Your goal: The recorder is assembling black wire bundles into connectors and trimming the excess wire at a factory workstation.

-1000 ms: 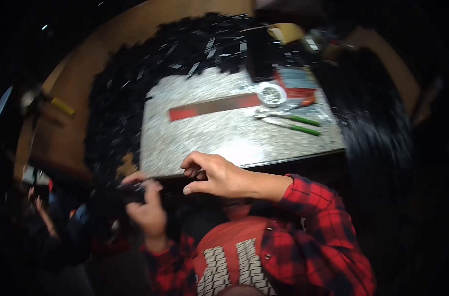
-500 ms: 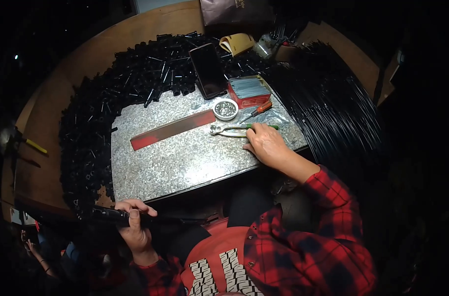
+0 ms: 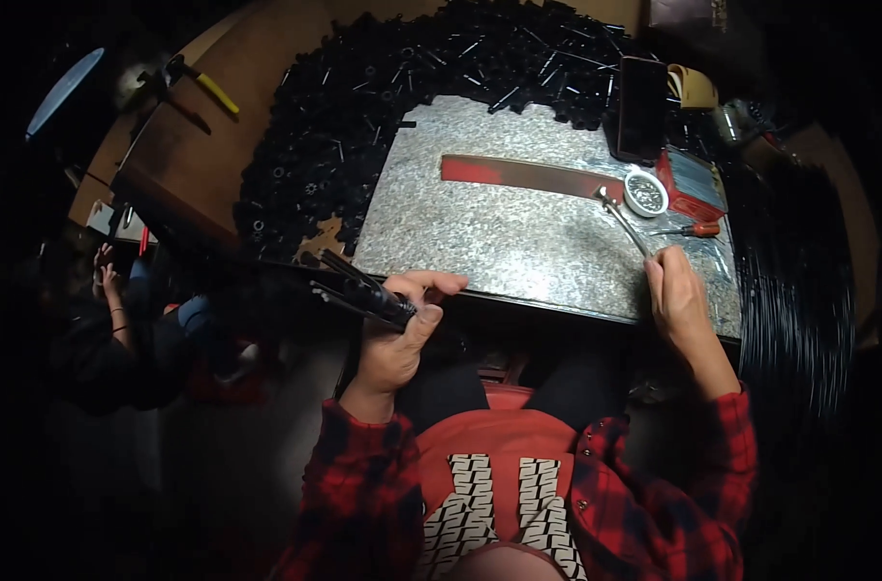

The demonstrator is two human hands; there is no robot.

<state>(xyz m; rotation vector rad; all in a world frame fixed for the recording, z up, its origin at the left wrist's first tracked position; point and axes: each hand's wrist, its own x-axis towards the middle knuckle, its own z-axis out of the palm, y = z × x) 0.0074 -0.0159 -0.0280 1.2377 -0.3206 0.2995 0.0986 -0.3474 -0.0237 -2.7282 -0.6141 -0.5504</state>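
My left hand [image 3: 392, 344] is closed round a black bundle of thin rods [image 3: 363, 293] that looks like an umbrella frame, in front of the board's near edge. My thumb lies along it and its rod ends point up to the left. My right hand [image 3: 681, 290] grips a pair of pincers [image 3: 629, 227] by the handles over the right side of the speckled board [image 3: 518, 237]. The pincers' jaws are by the right end of a long red bar [image 3: 528, 177], close to a white bowl [image 3: 648, 214] of small metal pieces; whether they touch either is unclear.
An orange-handled screwdriver [image 3: 702, 230] and a red box [image 3: 685, 198] of thin strips lie right of the bowl. Behind stands a dark phone [image 3: 642, 107]. Black tubular parts [image 3: 363, 107] heap round the board; black rods [image 3: 789, 300] lie right. Another person's hand [image 3: 107, 276] is far left.
My right hand has picked the pincers up off the board and swung their jaws toward the bowl. My left hand has turned the black bundle upward. The whole view has shifted.
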